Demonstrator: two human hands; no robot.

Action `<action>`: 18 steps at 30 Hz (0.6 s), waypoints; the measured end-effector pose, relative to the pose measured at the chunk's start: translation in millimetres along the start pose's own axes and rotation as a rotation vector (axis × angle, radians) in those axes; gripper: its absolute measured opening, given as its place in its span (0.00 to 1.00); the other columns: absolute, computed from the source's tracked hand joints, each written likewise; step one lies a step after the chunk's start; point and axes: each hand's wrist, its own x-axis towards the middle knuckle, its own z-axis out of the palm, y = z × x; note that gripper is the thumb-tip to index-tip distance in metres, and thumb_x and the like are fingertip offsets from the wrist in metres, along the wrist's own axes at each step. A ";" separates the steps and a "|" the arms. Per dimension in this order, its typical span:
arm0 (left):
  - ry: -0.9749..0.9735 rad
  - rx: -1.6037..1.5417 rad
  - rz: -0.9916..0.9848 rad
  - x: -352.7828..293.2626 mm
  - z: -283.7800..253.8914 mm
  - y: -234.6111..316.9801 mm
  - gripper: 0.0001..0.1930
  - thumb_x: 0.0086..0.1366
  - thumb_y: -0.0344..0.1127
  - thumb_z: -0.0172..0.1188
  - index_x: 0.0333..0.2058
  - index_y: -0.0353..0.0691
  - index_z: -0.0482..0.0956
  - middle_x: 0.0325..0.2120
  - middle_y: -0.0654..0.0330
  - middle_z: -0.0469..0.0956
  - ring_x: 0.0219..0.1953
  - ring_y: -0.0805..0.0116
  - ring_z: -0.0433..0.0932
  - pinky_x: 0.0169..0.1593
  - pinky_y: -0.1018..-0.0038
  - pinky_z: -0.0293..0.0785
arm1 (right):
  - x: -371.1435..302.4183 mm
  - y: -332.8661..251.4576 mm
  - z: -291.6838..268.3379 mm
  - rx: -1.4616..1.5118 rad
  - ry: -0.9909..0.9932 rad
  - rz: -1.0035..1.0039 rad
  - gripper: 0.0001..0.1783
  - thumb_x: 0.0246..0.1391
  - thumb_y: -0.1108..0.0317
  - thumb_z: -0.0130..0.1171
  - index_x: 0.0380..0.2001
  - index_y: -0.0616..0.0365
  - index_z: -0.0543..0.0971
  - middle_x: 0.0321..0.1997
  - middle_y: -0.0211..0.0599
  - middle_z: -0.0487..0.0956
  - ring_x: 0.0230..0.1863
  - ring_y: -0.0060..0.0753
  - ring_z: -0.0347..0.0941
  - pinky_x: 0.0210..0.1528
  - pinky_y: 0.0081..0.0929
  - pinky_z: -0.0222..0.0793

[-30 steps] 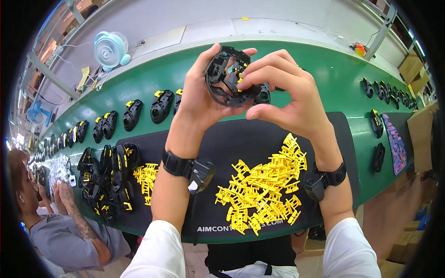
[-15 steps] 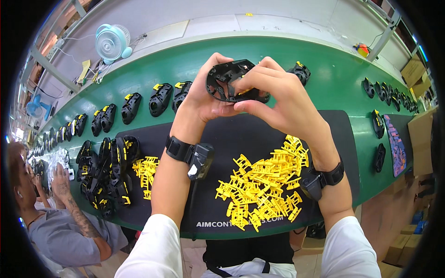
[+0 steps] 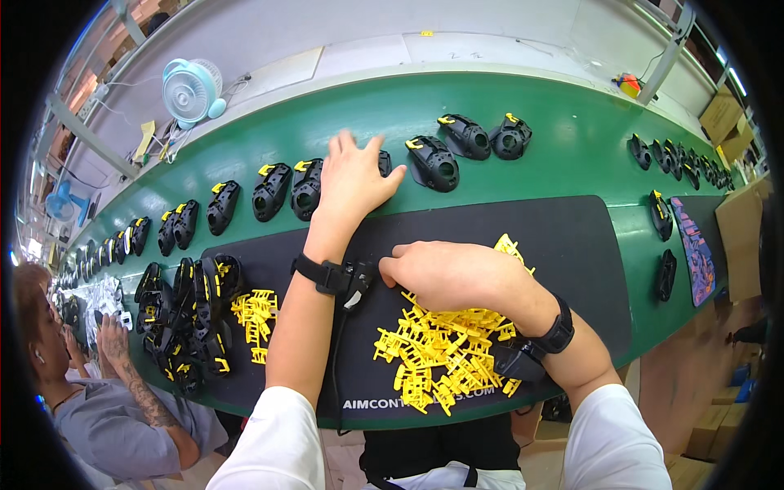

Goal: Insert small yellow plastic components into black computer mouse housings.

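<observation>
My left hand point(image 3: 358, 181) reaches over the row at the back of the bench, fingers spread, their tips blurred. Partly hidden behind it is a black plastic shell point(image 3: 385, 163); whether they touch is unclear. Just left of the hand stands another black shell point(image 3: 306, 189) with a yellow clip, and to its right a further shell point(image 3: 435, 166). My right hand point(image 3: 445, 273) is low over the far edge of a heap of small yellow plastic clips point(image 3: 445, 351). Its back faces up and most fingers are hidden, so I cannot see whether it grips a clip.
A black mat point(image 3: 563, 245) lies on the green bench point(image 3: 572, 155). More black shells are piled at left point(image 3: 188, 318) beside a smaller group of yellow clips point(image 3: 257, 318). A pale blue fan point(image 3: 192, 91) stands behind. A co-worker point(image 3: 122, 408) sits at left.
Both hands have parted and no longer hold the black shell between them. My left hand has moved left along the row; my right hand has come down to the yellow heap.
</observation>
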 end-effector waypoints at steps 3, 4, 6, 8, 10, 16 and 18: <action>0.139 -0.119 0.342 -0.6 2.3 4.1 0.29 0.61 0.49 0.67 0.61 0.51 0.77 0.60 0.40 0.68 0.64 0.41 0.67 0.66 0.53 0.67 | -2.4 3.3 -9.4 -0.012 0.024 -0.023 0.12 0.48 0.76 0.62 0.39 0.60 0.82 0.44 0.45 0.78 0.50 0.51 0.77 0.54 0.39 0.74; 0.133 -0.299 0.496 -1.4 5.0 7.4 0.27 0.61 0.46 0.67 0.59 0.51 0.79 0.60 0.40 0.68 0.65 0.42 0.65 0.67 0.53 0.66 | -4.0 4.9 -15.6 -0.012 0.028 -0.022 0.12 0.48 0.76 0.62 0.39 0.60 0.82 0.44 0.45 0.78 0.50 0.51 0.77 0.54 0.39 0.74; 0.006 -0.228 0.539 -2.5 15.1 12.4 0.27 0.61 0.48 0.68 0.60 0.54 0.78 0.63 0.41 0.66 0.64 0.41 0.66 0.66 0.53 0.66 | -12.3 13.5 -33.4 0.057 -0.013 0.048 0.08 0.47 0.77 0.60 0.33 0.61 0.83 0.41 0.46 0.79 0.50 0.50 0.77 0.52 0.38 0.75; 0.010 -0.254 0.456 -4.8 22.7 18.0 0.25 0.58 0.44 0.70 0.55 0.51 0.80 0.61 0.45 0.68 0.63 0.44 0.69 0.65 0.54 0.68 | -21.5 35.4 -42.6 0.104 0.156 -0.018 0.08 0.45 0.76 0.60 0.31 0.61 0.83 0.40 0.47 0.81 0.43 0.47 0.80 0.47 0.37 0.76; -0.035 -0.279 0.371 -5.8 12.3 23.3 0.23 0.57 0.43 0.72 0.50 0.46 0.79 0.57 0.45 0.70 0.58 0.44 0.72 0.62 0.55 0.71 | -35.2 34.1 -59.7 0.177 0.291 0.129 0.08 0.45 0.76 0.61 0.32 0.63 0.82 0.36 0.46 0.82 0.37 0.46 0.81 0.42 0.37 0.77; 0.066 -0.265 0.224 0.0 27.1 14.2 0.24 0.52 0.40 0.75 0.39 0.35 0.73 0.38 0.48 0.73 0.40 0.48 0.77 0.45 0.56 0.75 | -48.0 41.9 -77.1 0.355 0.714 0.061 0.09 0.54 0.71 0.67 0.34 0.66 0.82 0.28 0.46 0.84 0.29 0.33 0.82 0.36 0.28 0.77; 0.154 -0.573 0.150 5.3 27.9 15.8 0.21 0.52 0.38 0.74 0.38 0.35 0.72 0.38 0.48 0.73 0.41 0.49 0.76 0.46 0.56 0.75 | -48.7 48.9 -81.0 0.415 0.802 0.083 0.09 0.55 0.71 0.67 0.35 0.66 0.82 0.29 0.43 0.85 0.30 0.28 0.83 0.36 0.26 0.77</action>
